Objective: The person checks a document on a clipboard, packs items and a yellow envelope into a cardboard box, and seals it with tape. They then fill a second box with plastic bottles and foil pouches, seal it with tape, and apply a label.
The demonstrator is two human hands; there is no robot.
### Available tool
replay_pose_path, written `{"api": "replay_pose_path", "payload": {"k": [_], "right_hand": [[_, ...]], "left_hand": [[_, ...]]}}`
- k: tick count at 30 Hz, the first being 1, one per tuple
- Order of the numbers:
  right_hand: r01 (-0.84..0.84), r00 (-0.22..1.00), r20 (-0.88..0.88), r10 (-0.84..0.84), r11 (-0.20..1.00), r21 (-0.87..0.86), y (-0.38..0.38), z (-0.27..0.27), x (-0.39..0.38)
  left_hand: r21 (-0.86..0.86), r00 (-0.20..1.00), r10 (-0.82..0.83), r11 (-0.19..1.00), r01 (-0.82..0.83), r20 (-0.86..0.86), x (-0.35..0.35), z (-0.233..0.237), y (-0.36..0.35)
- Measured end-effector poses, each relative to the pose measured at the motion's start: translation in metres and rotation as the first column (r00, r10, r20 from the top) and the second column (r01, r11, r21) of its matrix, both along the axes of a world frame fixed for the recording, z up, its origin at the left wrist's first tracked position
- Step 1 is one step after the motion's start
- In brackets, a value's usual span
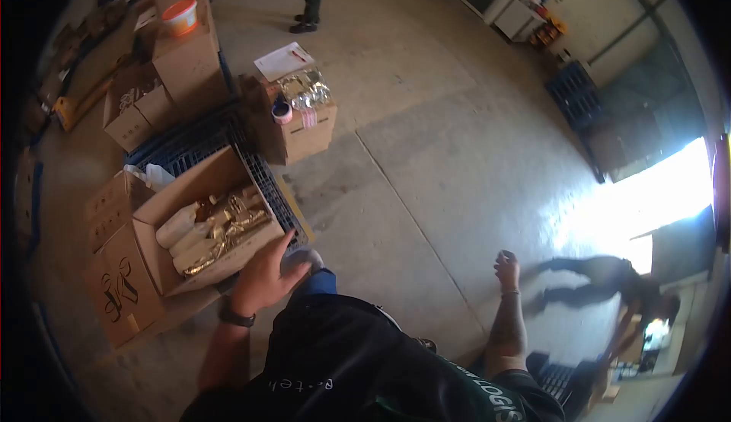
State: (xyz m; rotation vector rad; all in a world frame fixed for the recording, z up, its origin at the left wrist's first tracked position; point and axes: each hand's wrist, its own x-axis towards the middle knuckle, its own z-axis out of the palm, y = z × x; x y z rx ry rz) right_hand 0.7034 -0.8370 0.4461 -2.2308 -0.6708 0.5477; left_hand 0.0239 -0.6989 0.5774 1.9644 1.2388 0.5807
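The left hand point(263, 277) is clearly the nearer one. It sits flat with its fingers spread at the closest corner of the open cardboard box point(156, 258), thumb pointing up along the rim. It isn't wrapped around anything. It looks like it's just resting on the box edge, though the contact is hard to confirm from this angle.

From that hand, the box stretches off to the left and a bit forward, so the hand is at the box's right-hand end. The foil packets point(236, 224) lie just past the fingertips inside the box, and the white bottles point(179, 228) are further left of those.

The right hand point(506, 266) hangs well off to the other side over bare floor, far from the box. Its fingers seem curled in (it's too small to tell how tight, or whether anything is in there).
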Motion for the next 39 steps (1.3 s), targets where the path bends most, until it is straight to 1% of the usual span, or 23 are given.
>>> {"api": "replay_pose_path", "payload": {"k": [1,3,4,5,6,8,10,14,15,17,19,20,21,23,26,28,32,34,35,36,37,38,39], "right_hand": [[-0.119,0.992,0.041,0.117,0.993,0.026,0.054,-0.020,0.004],[-0.363,0.925,0.047,0.377,0.914,-0.182,0.149,-0.023,-0.045],[-0.510,0.860,-0.081,0.504,0.842,-0.175,0.190,-0.041,-0.064],[-0.745,0.666,-0.119,0.737,0.649,-0.153,0.227,-0.065,-0.073],[-0.776,0.631,-0.221,0.743,0.605,-0.181,0.262,-0.073,-0.095],[-0.768,0.634,-0.477,0.608,0.567,-0.298,0.337,-0.068,-0.152],[-0.822,0.567,-0.483,0.667,0.495,-0.281,0.412,-0.085,-0.188],[-0.901,0.428,-0.587,0.687,0.374,-0.220,0.578,-0.136,-0.230],[-0.891,0.449,-0.569,0.689,0.393,-0.226,0.622,-0.154,-0.242],[-0.868,0.494,-0.525,0.693,0.433,-0.245,0.718,-0.193,-0.261],[-0.766,0.643,-0.326,0.693,0.589,-0.258,0.806,-0.257,-0.289],[-0.701,0.713,-0.228,0.663,0.663,-0.263,0.833,-0.282,-0.303],[-0.666,0.745,-0.287,0.602,0.698,-0.264,0.863,-0.288,-0.319],[-0.623,0.774,-0.343,0.532,0.735,-0.268,0.905,-0.302,-0.348],[-0.659,0.749,-0.330,0.574,0.696,-0.285,0.940,-0.322,-0.379],[-0.731,0.681,-0.318,0.660,0.588,-0.346,0.943,-0.317,-0.388],[-0.766,0.643,-0.313,0.699,0.595,-0.244,0.947,-0.344,-0.379],[-0.806,0.582,-0.423,0.694,0.560,-0.190,0.951,-0.300,-0.375],[-0.825,0.546,-0.475,0.690,0.542,-0.161,0.949,-0.280,-0.373],[-0.775,0.610,-0.329,0.721,0.629,-0.056,0.937,-0.321,-0.378],[-0.725,0.666,-0.349,0.659,0.682,-0.095,0.925,-0.331,-0.375],[-0.676,0.713,-0.364,0.599,0.725,-0.133,0.916,-0.338,-0.366],[-0.670,0.722,-0.374,0.583,0.725,-0.163,0.911,-0.332,-0.371]], "left_hand": [[-0.047,0.982,0.046,0.997,-0.055,-0.183,-0.007,-0.053,0.006],[-0.454,0.869,-0.342,0.877,0.158,-0.358,-0.034,-0.132,0.019],[-0.476,0.890,-0.315,0.870,0.131,-0.331,-0.038,-0.137,0.030],[-0.508,0.908,-0.292,0.855,0.107,-0.301,-0.041,-0.139,0.037],[-0.543,0.923,-0.272,0.835,0.086,-0.272,-0.043,-0.138,0.042],[-0.513,0.984,0.021,0.851,-0.110,-0.176,-0.048,-0.118,0.069],[-0.479,0.941,0.312,0.811,-0.337,-0.134,-0.054,-0.111,0.095],[-0.410,0.779,0.592,0.670,-0.619,-0.208,-0.057,-0.110,0.125],[-0.409,0.741,0.634,0.629,-0.661,-0.223,-0.058,-0.121,0.125],[-0.227,0.736,0.630,0.701,-0.677,-0.247,-0.044,-0.144,0.122],[-0.510,0.620,0.622,0.378,-0.772,-0.478,-0.006,-0.133,0.132],[-0.229,0.726,0.467,0.739,-0.634,-0.504,-0.036,-0.236,0.037],[-0.321,0.793,0.340,0.779,-0.538,-0.505,-0.027,-0.244,0.016],[-0.593,0.728,0.505,0.434,-0.678,-0.463,0.049,-0.208,0.043],[-0.682,0.657,0.529,0.186,-0.708,-0.538,0.116,-0.173,0.101],[-0.697,0.641,0.528,0.123,-0.706,-0.557,0.137,-0.158,0.122],[-0.686,0.629,0.533,0.118,-0.718,-0.566,0.145,-0.148,0.156],[-0.670,0.657,0.526,0.203,-0.714,-0.541,0.137,-0.152,0.163],[-0.655,0.716,0.486,0.327,-0.681,-0.502,0.124,-0.165,0.154],[-0.626,0.766,0.441,0.446,-0.640,-0.468,0.111,-0.179,0.143],[-0.525,0.658,0.633,0.427,-0.736,-0.408,0.115,-0.177,0.160],[-0.447,0.608,0.650,0.424,-0.788,-0.456,0.110,-0.191,0.160],[-0.557,0.361,0.822,0.065,-0.828,-0.440,0.126,-0.135,0.260]]}}
